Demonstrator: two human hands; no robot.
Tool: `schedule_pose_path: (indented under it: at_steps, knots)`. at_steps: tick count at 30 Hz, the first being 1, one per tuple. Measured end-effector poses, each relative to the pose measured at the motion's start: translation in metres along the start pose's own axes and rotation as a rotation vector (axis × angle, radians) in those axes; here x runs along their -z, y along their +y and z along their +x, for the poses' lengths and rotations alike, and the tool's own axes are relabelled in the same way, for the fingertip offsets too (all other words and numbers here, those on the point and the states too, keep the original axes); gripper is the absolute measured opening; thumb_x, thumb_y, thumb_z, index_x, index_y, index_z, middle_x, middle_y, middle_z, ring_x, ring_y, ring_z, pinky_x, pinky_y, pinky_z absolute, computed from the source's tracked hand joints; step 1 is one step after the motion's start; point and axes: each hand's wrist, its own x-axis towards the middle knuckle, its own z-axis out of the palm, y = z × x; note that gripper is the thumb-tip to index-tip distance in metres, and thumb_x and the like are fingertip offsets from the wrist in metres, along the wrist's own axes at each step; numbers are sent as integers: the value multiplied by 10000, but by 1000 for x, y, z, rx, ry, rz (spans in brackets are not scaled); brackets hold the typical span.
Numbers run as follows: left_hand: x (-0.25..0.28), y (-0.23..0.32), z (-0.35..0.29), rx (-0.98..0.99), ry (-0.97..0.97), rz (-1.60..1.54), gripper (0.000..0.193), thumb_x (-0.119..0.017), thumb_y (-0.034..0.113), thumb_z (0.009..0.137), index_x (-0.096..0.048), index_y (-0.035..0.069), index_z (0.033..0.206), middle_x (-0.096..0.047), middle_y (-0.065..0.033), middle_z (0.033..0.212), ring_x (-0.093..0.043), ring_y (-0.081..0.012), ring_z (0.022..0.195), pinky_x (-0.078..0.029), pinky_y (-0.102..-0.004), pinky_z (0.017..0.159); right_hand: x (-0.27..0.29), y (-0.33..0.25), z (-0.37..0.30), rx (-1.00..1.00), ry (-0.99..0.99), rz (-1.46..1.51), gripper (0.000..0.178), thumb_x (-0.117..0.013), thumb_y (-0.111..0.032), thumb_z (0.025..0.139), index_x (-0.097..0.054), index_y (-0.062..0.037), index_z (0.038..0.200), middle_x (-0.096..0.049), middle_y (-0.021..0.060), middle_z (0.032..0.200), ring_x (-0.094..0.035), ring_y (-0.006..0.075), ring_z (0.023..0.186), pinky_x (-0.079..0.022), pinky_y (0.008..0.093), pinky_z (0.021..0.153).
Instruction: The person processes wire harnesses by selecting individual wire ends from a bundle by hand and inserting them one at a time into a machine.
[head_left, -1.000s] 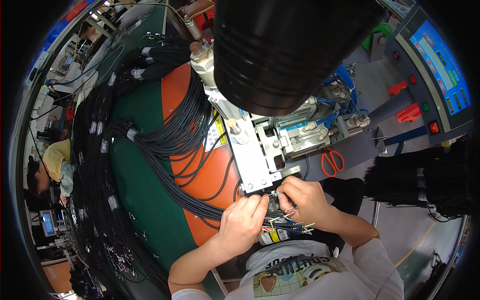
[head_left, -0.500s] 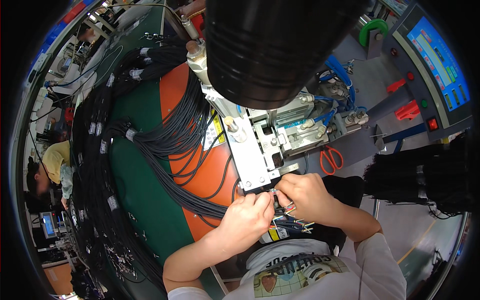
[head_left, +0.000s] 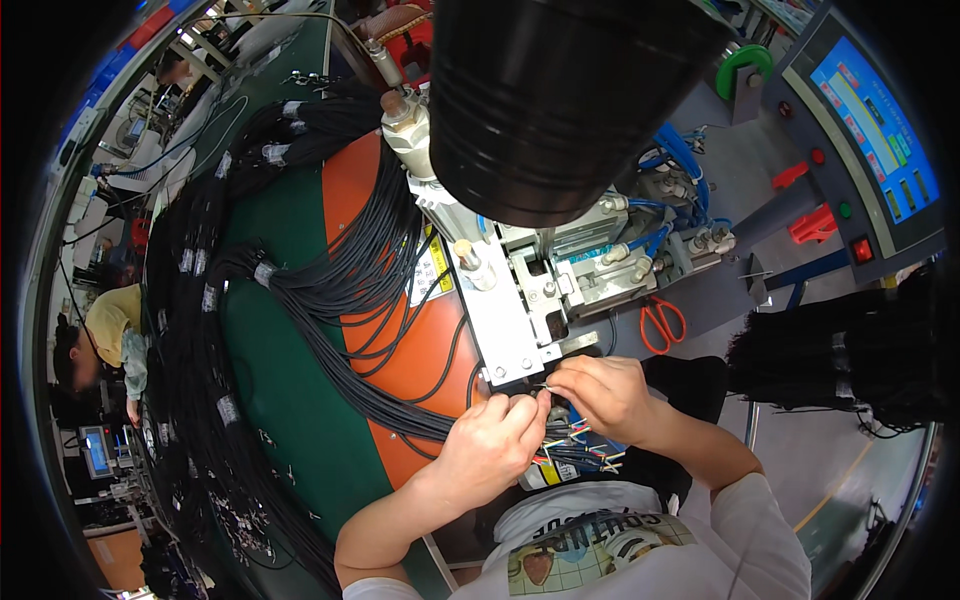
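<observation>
1 fine wire end (head_left: 544,387) lay between 2 hands: the right hand (head_left: 603,396) pinched it; the left hand (head_left: 495,435) was drawn narrow just beside, any hold hidden. Coloured wires (head_left: 581,428), too clustered to count, lay near both. 1 pair of scissors (head_left: 652,331) lay beyond.

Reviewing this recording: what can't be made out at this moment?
All in the head view:
Between left hand and right hand: thin piece, too small, partly covered by them.
Coloured wire ends: too small to count.
Machine: partly hidden behind the black cylinder.
That cylinder's top: cut off by the upper edge.
Black bundle at right: far end lost in the dark rim.
</observation>
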Motion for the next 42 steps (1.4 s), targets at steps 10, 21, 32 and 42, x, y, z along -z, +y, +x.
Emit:
schedule_pose_path:
  at_steps: [10, 21, 32, 42]
  knots:
    - [-6, -3, -10, 177, 195, -181, 420, -662, 68, 636, -644, 19, 1052, -577, -77, 902, -560, -254, 815, -434, -360, 672, 4, -1, -3, -676, -190, 480, 131, -636, -97, 853, -606, 26, 881, -626, 65, 671, -569, 104, 528, -430, 252, 478]
    - [-8, -7, -27, 290, 193, -164, 385, -669, 13, 649, -611, -29, 1027, -589, -102, 874, -583, -241, 727, -439, -342, 621, 16, -18, -5, -609, -182, 564, 256, -681, -23, 807, -647, -20, 1061, -631, 23, 888, -518, 35, 551, -378, 199, 495]
    - [-6, 0, -15, 57, 332, -303, 365, -679, 103, 684, -608, -18, 1021, -631, -89, 843, -597, -205, 657, -413, -321, 536, 10, -15, 0, -1051, -108, 1600, 181, -600, -50, 903, -571, 11, 1071, -573, 30, 756, -472, 35, 528, -331, 169, 463]
    - [-10, 5, -4, 238, 306, -436, 178, -678, 58, 672, -568, 37, 810, -555, -70, 675, -555, -262, 524, -425, -351, 488, -10, -39, -9, -157, 44, 217, 414, -608, 9, 821, -531, 22, 1228, -566, 153, 1042, -606, 217, 878, -501, 325, 770]
